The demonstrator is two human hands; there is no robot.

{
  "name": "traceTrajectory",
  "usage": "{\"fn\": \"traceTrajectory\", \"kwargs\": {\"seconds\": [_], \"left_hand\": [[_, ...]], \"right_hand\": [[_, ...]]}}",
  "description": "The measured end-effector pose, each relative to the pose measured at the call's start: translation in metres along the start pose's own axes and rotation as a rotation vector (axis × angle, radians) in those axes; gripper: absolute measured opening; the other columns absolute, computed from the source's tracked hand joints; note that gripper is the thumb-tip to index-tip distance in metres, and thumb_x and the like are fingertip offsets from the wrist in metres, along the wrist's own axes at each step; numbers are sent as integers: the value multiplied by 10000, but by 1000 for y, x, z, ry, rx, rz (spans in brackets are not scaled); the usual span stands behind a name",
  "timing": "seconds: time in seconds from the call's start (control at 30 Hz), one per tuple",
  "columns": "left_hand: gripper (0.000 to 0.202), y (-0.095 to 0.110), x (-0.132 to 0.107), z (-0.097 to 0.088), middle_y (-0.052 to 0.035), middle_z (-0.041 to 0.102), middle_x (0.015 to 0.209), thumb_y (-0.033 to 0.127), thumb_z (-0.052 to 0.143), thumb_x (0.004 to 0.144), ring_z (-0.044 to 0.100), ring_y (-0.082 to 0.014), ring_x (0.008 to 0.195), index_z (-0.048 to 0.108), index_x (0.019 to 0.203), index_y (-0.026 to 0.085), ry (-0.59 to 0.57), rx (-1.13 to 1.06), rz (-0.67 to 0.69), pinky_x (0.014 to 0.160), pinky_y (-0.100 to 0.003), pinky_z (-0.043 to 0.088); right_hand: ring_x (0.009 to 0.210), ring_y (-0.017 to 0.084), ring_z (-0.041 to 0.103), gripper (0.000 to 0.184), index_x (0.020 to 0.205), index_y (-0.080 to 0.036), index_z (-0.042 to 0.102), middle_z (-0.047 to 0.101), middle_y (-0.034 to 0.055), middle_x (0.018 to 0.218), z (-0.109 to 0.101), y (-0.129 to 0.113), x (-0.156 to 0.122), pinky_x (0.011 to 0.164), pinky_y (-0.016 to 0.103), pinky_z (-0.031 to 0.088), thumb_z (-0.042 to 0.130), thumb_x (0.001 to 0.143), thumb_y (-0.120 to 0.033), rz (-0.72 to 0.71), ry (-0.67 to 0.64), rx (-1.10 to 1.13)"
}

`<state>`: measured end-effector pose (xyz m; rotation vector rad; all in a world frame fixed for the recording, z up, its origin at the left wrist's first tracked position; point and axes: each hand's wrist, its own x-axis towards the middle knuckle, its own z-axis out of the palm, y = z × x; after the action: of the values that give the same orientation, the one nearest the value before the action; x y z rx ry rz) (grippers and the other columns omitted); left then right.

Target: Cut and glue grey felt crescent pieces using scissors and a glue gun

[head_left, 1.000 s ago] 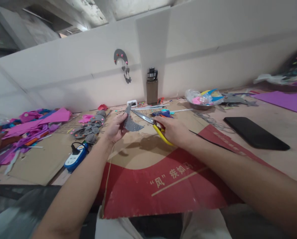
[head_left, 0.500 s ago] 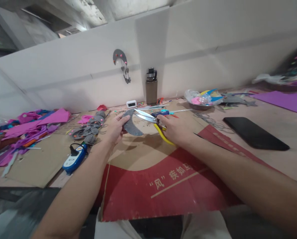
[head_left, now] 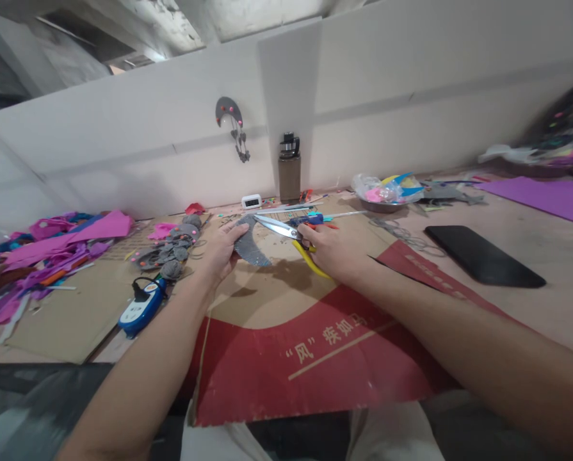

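Hidden or unclear:
- Right hand (head_left: 338, 251) covers most of the scissors' (head_left: 286, 232) yellow handles. Only one loop shows, curving out below the knuckles.
- Cannot tell whether the blades are parted; they read as one bright wedge.
- Left hand's fingertips are behind the grey crescent piece (head_left: 250, 244); only the thumb shows on its front face.
- Both upper arms are cut off by the lower frame edge. The lap below is mostly hidden under the cardboard sheet (head_left: 315, 349).
- Far right of the bench (head_left: 545, 256) is blurred. The heap there cannot be made out.

Hands:
- Left hand (head_left: 220, 251) is pinching the grey crescent piece, thumb on top and fingers beneath. It holds the piece just off the cardboard, to its own right. Forearm runs in from lower left, wrist straight.
- Right hand is closed around the scissors' handles, knuckles up. The blades point left toward the left hand, tips at the crescent's upper edge, seemingly touching it.
- The two hands are near each other, with the piece and blades between them.

Around them:
- Left of the left hand: a pile of grey cut pieces (head_left: 169, 251). Nearer the body, a blue and white power strip (head_left: 139, 306).
- Beyond both hands, by the wall: a brown bottle (head_left: 289, 169).
- Right of the right hand, well apart: a flat black slab (head_left: 483, 256).
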<state>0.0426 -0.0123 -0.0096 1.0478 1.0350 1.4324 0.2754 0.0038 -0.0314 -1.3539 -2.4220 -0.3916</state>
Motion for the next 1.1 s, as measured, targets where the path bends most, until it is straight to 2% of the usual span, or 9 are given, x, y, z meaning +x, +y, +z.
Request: {"fn": "traceTrajectory", "kwargs": {"seconds": [0.13,0.3,0.4,0.57,0.83,1.0,1.1], "left_hand": [[205,-1,3,-4,-36,693,711,211,703,673,620,-106,548,681,850,110,-7,7,-26,528,-194,521],[137,1,4,-3,8,621,601,187,692,652,588,-105,487,637,767,136,92,-1,-25,455,-191,479],[140,1,4,-2,8,607,586,203,700,652,584,-117,473,621,751,143,93,21,-27,439,-203,464],[227,-3,6,-7,-5,616,570,274,759,643,547,-87,462,632,777,142,46,133,19,420,-158,381],[223,-3,4,-9,20,560,558,298,745,662,475,-57,450,624,768,144,24,188,53,439,-162,343],[196,-3,5,-9,15,549,536,281,737,647,471,-67,447,624,727,142,19,179,33,425,-173,337],[178,-3,7,-11,4,548,523,269,728,648,460,-66,441,622,693,132,13,190,22,415,-171,327]], "right_hand": [[736,203,601,280,1126,-210,563,683,81,876,5,1,1,626,290,308,407,913,-301,-10,-14,44],[698,190,595,262,1102,-232,585,689,53,830,2,-1,1,601,276,304,459,882,-297,60,5,166],[752,190,595,282,1133,-226,578,683,67,911,-1,-2,1,636,275,329,462,881,-277,44,38,198],[876,218,586,335,1209,-218,542,651,105,984,4,-2,1,680,277,348,456,902,-320,32,22,105],[785,208,584,306,1142,-215,555,649,97,925,3,-2,0,611,280,298,371,941,-353,-2,2,-16],[744,206,588,322,1186,-224,543,652,84,883,7,-2,0,626,290,310,358,929,-284,-25,-5,-8],[724,202,594,321,1184,-226,545,661,73,854,9,-2,0,627,289,318,380,909,-254,-20,-55,13]]}}
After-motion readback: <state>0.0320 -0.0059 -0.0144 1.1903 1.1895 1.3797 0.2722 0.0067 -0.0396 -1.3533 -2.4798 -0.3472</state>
